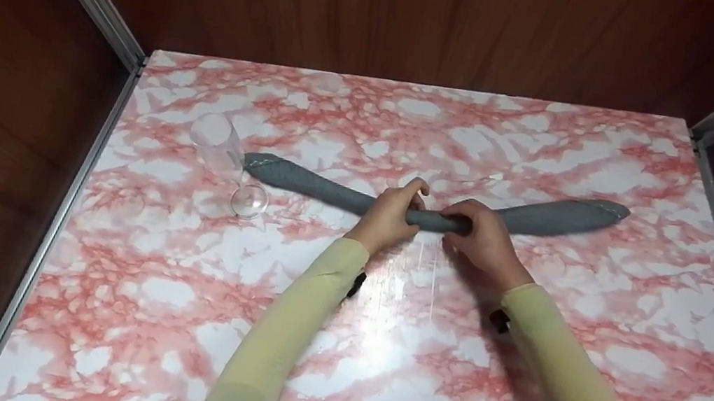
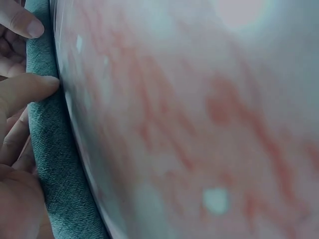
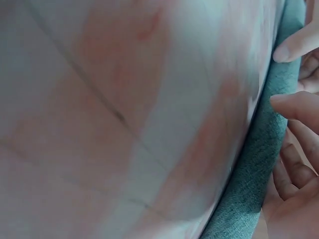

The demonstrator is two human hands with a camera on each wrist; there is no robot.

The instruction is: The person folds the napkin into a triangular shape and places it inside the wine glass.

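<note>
A grey cloth (image 1: 317, 185), rolled into a long strip, lies across the table with wider, pointed ends. My left hand (image 1: 390, 214) grips it just left of its middle, thumb on the near side and index finger raised and bent above it. Close by, my right hand (image 1: 484, 237) pinches the roll between thumb and fingers. In the left wrist view, the thumb (image 2: 37, 87) presses on the fuzzy cloth (image 2: 62, 169). Curled fingers (image 3: 296, 167) sit behind the cloth (image 3: 249, 174) in the right wrist view.
A clear stemmed glass (image 1: 217, 141) stands at the left, its round foot (image 1: 249, 201) near the cloth's left end. The table (image 1: 159, 341) has a red-and-white marbled top. Dark wood panels (image 1: 385, 14) wall it in at the back and sides.
</note>
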